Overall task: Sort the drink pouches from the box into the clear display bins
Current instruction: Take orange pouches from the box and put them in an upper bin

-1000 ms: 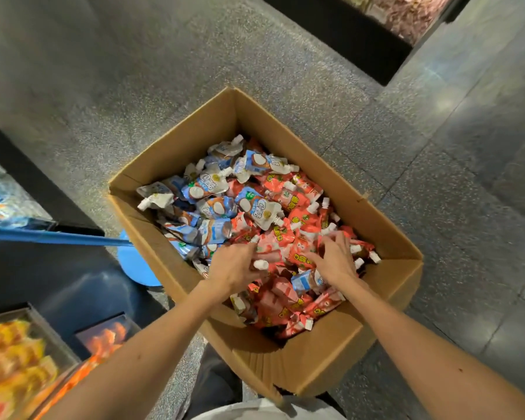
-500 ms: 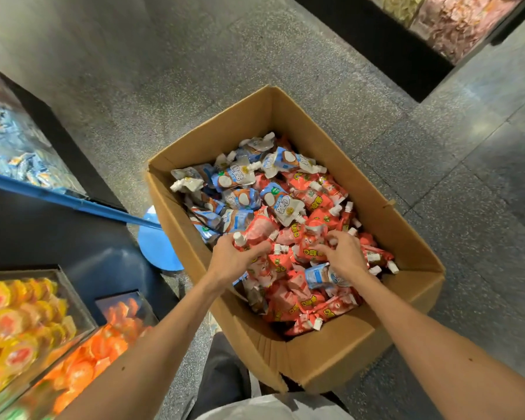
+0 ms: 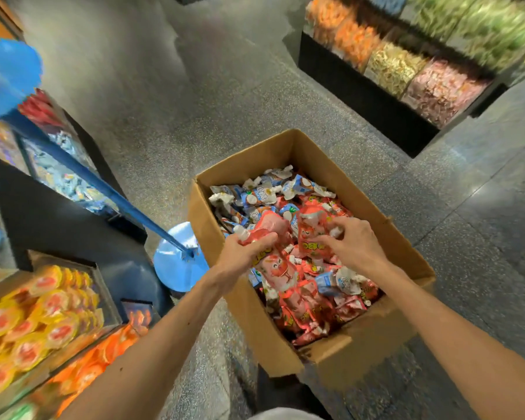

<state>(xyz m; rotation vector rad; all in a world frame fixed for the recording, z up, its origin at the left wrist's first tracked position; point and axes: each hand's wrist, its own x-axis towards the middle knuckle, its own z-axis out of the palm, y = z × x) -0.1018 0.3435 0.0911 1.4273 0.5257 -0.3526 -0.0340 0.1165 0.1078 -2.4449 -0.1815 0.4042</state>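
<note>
An open cardboard box (image 3: 373,344) stands on the speckled floor, full of drink pouches: red ones (image 3: 308,307) toward me, blue and white ones (image 3: 264,195) at the far end. My left hand (image 3: 243,253) grips a bunch of red pouches (image 3: 275,265) by their tops, lifted above the pile. Over the middle of the box my right hand (image 3: 353,242) holds another red pouch (image 3: 311,237) upright. Clear display bins (image 3: 103,286) sit at the lower left, one with yellow packs, one with orange packs (image 3: 94,362).
A blue round-based stand (image 3: 176,259) with a slanted blue pole (image 3: 97,183) is between the box and the left shelving. Bins with blue packs (image 3: 61,180) line the left. A dark shelf of snack bins (image 3: 412,71) runs along the far right.
Both hands have risen out of the pile, each now holding red pouches. The view has swung up and left, so the box sits further right and the far shelves show.
</note>
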